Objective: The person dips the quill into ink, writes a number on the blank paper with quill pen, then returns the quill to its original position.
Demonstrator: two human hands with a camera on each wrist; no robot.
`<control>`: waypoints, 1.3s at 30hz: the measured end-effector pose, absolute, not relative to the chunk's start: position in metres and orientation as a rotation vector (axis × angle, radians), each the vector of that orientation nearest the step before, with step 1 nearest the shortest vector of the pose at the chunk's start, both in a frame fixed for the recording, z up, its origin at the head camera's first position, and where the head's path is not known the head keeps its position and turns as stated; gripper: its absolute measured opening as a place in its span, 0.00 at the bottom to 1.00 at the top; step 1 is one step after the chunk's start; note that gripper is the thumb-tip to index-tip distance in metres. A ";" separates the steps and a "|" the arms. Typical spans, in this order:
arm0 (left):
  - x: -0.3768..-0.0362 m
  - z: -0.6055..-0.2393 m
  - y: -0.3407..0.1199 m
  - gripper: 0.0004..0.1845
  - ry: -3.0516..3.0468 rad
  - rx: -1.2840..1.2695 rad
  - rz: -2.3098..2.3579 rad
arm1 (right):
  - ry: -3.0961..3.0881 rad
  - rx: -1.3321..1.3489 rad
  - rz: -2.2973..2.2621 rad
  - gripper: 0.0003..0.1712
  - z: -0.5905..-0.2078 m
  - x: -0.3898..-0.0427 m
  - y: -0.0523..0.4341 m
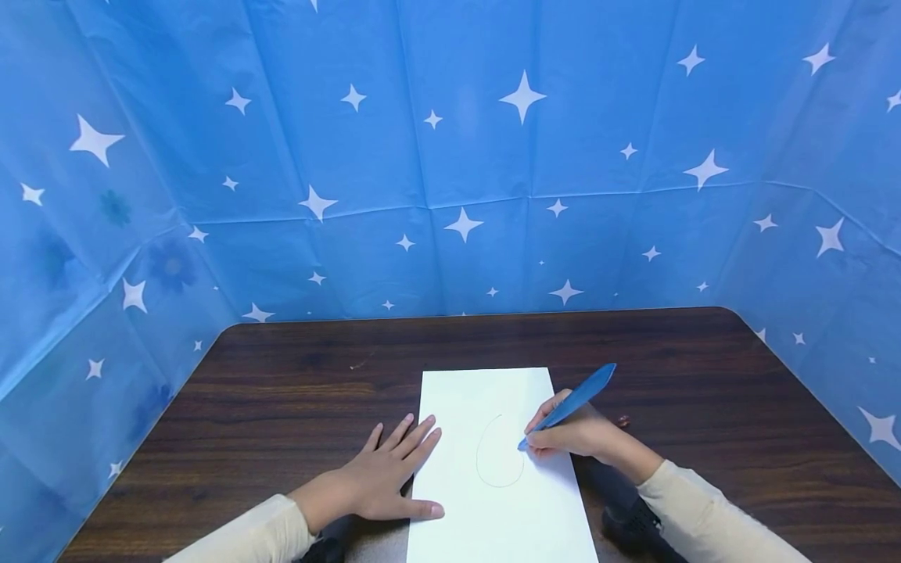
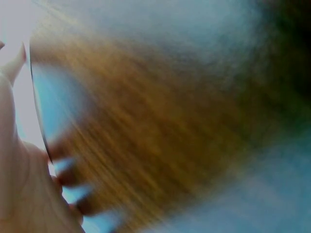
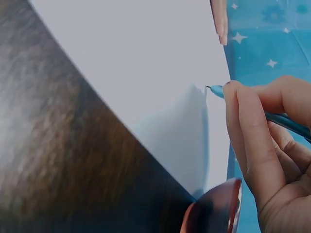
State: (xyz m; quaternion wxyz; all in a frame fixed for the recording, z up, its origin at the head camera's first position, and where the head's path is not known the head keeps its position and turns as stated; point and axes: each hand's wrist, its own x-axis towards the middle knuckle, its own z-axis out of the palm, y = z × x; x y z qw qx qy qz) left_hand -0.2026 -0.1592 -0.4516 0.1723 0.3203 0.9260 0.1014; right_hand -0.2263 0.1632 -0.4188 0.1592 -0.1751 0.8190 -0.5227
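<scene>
A sheet of white paper (image 1: 500, 524) lies on the dark table, bearing a thin curved line (image 1: 498, 486), open at the upper right. My right hand (image 1: 573, 432) pinches a blue pen (image 1: 587, 389) with a broad, feather-like upper end. Its tip is at the line's right end; the right wrist view shows the dark point of the pen (image 3: 217, 91) at the paper. With fingers spread, my left hand (image 1: 383, 477) rests at the paper's left edge, the thumb and some fingertips over the sheet. The left wrist view is blurred and catches part of that hand (image 2: 29, 189).
A dark wood-grain table (image 1: 281, 407) extends around the paper. Blue curtains (image 1: 479, 156) with white stars hang behind and at both sides. A glossy reddish-brown object (image 3: 214, 208) shows near my right wrist; its kind is unclear.
</scene>
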 end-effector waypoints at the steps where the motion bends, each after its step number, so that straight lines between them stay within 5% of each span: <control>1: -0.204 -0.454 -0.160 0.56 2.629 0.913 0.289 | 2.338 -0.487 -1.505 0.08 -0.419 -0.227 0.162; 39: -0.202 -0.452 -0.160 0.55 2.634 0.914 0.271 | 2.280 -0.483 -1.497 0.06 -0.423 -0.224 0.116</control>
